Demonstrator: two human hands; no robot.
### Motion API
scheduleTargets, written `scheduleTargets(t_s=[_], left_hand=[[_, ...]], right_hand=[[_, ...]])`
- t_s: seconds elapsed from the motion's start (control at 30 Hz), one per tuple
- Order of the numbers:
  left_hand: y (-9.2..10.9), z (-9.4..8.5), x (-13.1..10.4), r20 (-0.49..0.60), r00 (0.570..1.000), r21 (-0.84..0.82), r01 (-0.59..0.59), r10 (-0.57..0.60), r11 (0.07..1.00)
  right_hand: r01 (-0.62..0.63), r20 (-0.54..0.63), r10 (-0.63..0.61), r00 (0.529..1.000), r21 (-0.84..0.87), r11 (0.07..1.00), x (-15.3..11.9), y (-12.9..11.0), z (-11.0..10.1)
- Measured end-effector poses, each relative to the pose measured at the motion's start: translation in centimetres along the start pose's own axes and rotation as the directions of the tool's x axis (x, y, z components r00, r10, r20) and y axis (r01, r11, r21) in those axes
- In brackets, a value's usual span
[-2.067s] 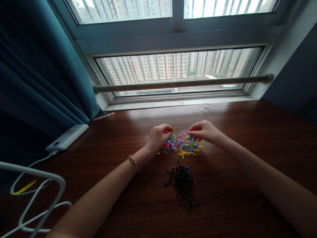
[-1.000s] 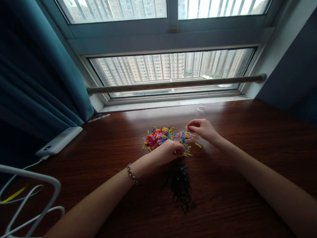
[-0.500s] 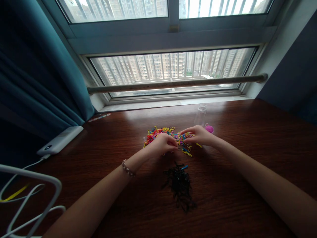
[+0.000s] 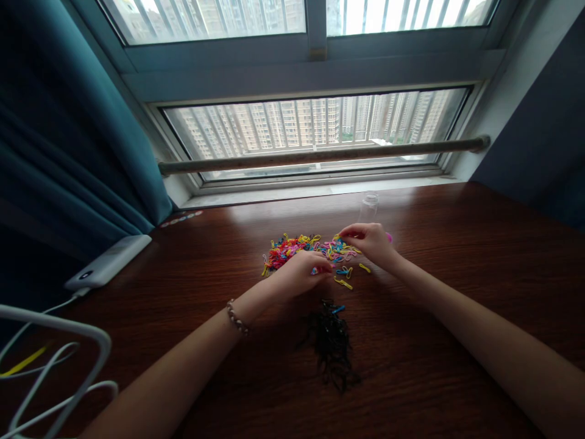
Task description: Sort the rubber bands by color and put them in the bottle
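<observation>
Many small coloured rubber bands [image 4: 287,250] lie in a loose pile on the brown wooden table, mostly red, yellow, pink and blue. My left hand [image 4: 301,271] is at the near edge of this pile, fingers closed, with pink and blue bits of rubber band showing among them. At the pile's right end, my right hand [image 4: 372,242] pinches thumb and finger together at a yellow rubber band [image 4: 337,236]. A few loose yellow bands [image 4: 343,283] lie between the hands. Closer to me is a heap of black rubber bands [image 4: 331,344] with one blue band [image 4: 339,309] on it.
A clear bottle [image 4: 368,207] stands beyond my right hand, which partly covers a pink round lid [image 4: 389,237]. To the left lie a white power bank [image 4: 109,261] with a cable and a white tubular frame [image 4: 86,329]. A window with a rail [image 4: 320,157] is behind the table.
My right hand has risen slightly away from the pile, its fingers drawing together into a pinch and covering more of the pink lid. My left hand has shifted slightly right.
</observation>
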State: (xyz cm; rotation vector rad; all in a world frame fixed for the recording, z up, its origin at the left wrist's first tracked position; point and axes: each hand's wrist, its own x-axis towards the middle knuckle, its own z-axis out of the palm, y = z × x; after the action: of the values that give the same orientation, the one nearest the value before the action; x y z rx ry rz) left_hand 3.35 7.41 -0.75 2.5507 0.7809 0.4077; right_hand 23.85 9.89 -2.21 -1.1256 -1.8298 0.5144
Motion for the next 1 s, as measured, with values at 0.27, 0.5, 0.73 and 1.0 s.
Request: scheduleTargets(t_s=[0.27,0.5,0.73,1.0], left_hand=[[-2.5,1.1,0.0,-0.097,0.994,0.347,-0.016,0.052,0.938],[-3.8,0.6,0.1,-0.259,0.966,0.195,0.058,-0.006,0.979],[-3.1,-0.5,-0.1,-0.432,0.888,-0.109,0.120,-0.156,0.987],[-2.9,-0.7,0.0,-0.417,0.865,-0.431,0.081,-0.279,0.899]], right_hand=[[-0.047,0.032,0.047,0.998,-0.010,0.999,0.4,-1.3,-0.9],[0.067,0.384,0.037,0.923,-0.252,0.965,-0.2,-2.4,-0.8],[0.076,0.614,0.133,0.778,-0.302,0.950,-1.2,-1.6,0.5],[0.042,0.414,0.121,0.902,-0.363,0.931,-0.8,-2.0,0.5]])
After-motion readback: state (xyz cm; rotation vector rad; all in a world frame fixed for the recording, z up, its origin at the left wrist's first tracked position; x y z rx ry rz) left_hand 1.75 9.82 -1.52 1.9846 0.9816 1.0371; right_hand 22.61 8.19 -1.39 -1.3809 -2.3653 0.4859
